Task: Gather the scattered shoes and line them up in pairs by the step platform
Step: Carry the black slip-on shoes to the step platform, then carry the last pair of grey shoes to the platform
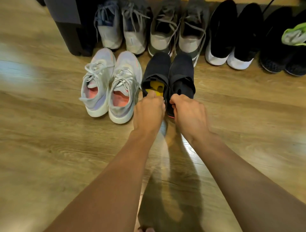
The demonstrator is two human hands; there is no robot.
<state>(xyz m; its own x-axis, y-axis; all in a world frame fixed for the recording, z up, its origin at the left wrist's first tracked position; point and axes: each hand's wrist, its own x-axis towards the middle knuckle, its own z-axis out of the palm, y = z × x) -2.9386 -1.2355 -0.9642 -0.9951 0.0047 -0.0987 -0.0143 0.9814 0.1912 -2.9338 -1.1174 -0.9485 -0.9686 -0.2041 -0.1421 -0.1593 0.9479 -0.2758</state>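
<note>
Two black slip-on shoes stand side by side on the wooden floor, toes pointing away from me. My left hand (149, 111) grips the heel of the left black shoe (157, 69), which has a yellow insole. My right hand (187, 111) grips the heel of the right black shoe (182, 71). Just left of them sits a pair of light grey sneakers (111, 86) with pink insoles. Behind, a row of shoes lines the step platform (248, 1): grey-blue sneakers (122, 28), grey-olive sneakers (178, 33), black shoes with white heels (231, 36), and dark knit shoes (281, 49).
A dark box-like object (71, 24) stands at the left end of the back row. A green-edged sock or insole (294, 34) lies on the dark knit shoes at far right. Bare wooden floor (49, 149) spreads to both sides and toward me.
</note>
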